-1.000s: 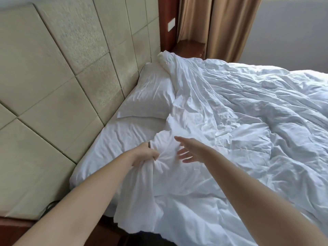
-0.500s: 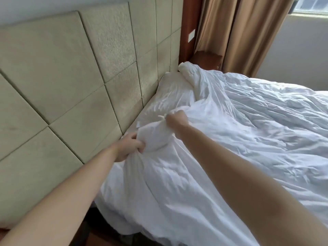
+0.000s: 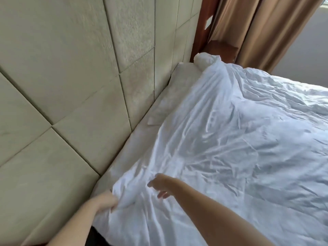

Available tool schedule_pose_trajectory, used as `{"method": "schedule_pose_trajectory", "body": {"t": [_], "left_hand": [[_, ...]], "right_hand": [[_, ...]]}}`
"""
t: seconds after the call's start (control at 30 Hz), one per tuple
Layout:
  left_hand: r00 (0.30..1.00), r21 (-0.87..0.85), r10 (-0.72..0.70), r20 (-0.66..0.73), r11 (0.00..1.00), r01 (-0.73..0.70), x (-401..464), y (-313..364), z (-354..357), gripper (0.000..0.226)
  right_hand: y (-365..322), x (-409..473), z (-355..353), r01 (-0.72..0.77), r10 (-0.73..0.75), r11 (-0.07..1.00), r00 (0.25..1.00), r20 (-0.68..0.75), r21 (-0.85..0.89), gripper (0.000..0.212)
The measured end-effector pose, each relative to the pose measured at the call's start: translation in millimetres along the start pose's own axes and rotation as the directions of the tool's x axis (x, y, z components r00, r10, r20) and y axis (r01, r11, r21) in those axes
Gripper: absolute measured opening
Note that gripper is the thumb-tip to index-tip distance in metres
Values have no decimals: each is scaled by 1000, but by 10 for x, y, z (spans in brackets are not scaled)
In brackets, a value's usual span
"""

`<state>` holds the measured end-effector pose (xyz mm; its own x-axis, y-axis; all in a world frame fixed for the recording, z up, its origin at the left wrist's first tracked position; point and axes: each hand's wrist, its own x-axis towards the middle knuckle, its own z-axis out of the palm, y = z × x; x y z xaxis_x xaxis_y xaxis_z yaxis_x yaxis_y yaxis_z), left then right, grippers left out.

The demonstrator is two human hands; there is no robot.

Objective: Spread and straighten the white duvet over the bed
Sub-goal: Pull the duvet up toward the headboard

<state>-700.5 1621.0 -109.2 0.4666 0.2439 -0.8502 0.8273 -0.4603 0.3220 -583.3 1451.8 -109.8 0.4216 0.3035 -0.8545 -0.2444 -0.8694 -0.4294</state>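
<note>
Duvet (image 3: 221,139) corner is gripped by left hand (image 3: 106,201) at 7 o'clock. Right hand (image 3: 159,185) is spread above cloth, nothing held. Bunched far corner lies at 1 o'clock, nearer right hand.

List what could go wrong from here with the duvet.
The left hand grips only the near corner of the duvet, so a hard tug may skew it. The far corner is bunched by the headboard and may stay crumpled. The right hand is open, so the edge could slip sideways.
</note>
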Motion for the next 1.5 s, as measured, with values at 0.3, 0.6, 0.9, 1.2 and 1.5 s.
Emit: {"method": "schedule_pose_trajectory", "body": {"t": [0.3, 0.6, 0.9, 1.2, 1.5], "left_hand": [[995, -56, 78, -68, 995, -82, 293, 608, -204, 23], [973, -583, 229, -1, 791, -187, -30, 941, -844, 52], [943, 39, -42, -329, 998, 58, 925, 117, 137, 75], [856, 276, 177, -485, 960, -43, 703, 89, 250, 73], [789, 554, 506, -347, 790, -263, -30, 735, 481, 63]], "right_hand": [[161, 472, -292, 91, -59, 978, 984, -167, 189, 48], [-257, 450, -564, 466, -372, 862, 849, -375, 201, 66], [477, 795, -48, 178, -208, 958, 971, -120, -226, 62], [578, 585, -32, 155, -227, 946, 944, -240, -285, 63], [960, -354, -314, 90, -296, 905, 834, -465, -415, 70]]}}
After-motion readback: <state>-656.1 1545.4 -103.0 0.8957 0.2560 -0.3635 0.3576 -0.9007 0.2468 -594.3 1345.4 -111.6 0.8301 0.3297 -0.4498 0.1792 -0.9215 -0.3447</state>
